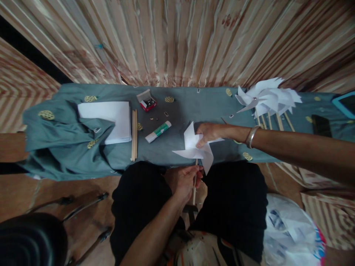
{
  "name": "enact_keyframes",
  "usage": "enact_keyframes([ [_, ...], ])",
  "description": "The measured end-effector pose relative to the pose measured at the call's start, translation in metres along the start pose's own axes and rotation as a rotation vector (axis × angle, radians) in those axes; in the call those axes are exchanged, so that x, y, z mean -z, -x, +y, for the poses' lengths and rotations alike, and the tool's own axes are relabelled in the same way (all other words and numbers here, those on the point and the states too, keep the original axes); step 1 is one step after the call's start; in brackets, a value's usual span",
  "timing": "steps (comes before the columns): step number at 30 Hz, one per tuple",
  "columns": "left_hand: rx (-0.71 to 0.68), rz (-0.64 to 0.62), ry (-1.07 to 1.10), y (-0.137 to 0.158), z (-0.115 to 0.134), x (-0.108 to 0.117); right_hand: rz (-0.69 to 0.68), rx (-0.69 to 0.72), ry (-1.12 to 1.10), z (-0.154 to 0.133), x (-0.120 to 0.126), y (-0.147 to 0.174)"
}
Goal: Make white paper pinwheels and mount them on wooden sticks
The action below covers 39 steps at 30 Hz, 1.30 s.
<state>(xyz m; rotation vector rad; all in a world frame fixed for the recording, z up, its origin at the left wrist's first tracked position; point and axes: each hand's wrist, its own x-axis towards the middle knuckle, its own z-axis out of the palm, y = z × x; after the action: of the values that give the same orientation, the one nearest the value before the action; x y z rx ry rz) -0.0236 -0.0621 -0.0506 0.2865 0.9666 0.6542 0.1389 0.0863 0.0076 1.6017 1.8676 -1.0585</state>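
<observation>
A white paper pinwheel [203,152] lies over the front part of the cloth, its blades spread and its wooden stick [194,192] pointing back between my knees. My left hand [186,181] is closed around that stick just below the blades. On top of the pinwheel's middle rests my right hand [207,133], fingers bent and pressing on the paper centre; its wrist wears a silver bangle. The fingertips partly cover the centre, so any pin there is hidden. Left of the pinwheel lies a glue stick [158,132] with a green label.
A small red box of pins [148,102] stands open behind the glue stick. Several loose sticks [134,135] lie beside a stack of white paper [118,118]. Finished pinwheels [270,96] are piled at the right, near a dark phone [321,125]. A plastic bag [288,229] is on the floor.
</observation>
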Motion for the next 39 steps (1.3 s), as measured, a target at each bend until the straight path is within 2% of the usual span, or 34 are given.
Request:
enact_keyframes([
  [6,0.010,0.051,-0.041,0.003,0.001,0.001,-0.005,0.053,-0.079,0.009,-0.002,-0.002],
  [10,0.043,0.041,-0.077,0.014,-0.001,0.013,-0.013,0.100,-0.072,0.016,-0.002,-0.005],
  [16,0.037,0.048,-0.070,0.030,-0.009,0.029,-0.006,0.096,-0.054,0.011,0.001,-0.004],
  [23,0.029,0.061,-0.057,0.031,-0.010,0.021,-0.070,0.093,-0.170,0.012,0.004,0.006],
  [28,-0.019,0.060,-0.079,0.031,-0.002,0.014,0.049,0.058,-0.336,0.015,0.006,0.019],
  [31,-0.035,0.052,-0.091,0.030,0.005,0.008,0.168,0.071,-0.504,0.022,0.012,0.022],
  [33,-0.038,0.040,-0.089,0.029,0.011,0.005,0.337,0.111,-0.627,0.030,0.017,0.023],
  [38,-0.072,-0.009,-0.075,0.022,0.031,-0.005,0.998,0.214,-0.792,0.055,0.020,0.035],
  [39,-0.089,-0.020,-0.076,0.019,0.036,-0.008,1.187,0.230,-0.806,0.058,0.017,0.039],
])
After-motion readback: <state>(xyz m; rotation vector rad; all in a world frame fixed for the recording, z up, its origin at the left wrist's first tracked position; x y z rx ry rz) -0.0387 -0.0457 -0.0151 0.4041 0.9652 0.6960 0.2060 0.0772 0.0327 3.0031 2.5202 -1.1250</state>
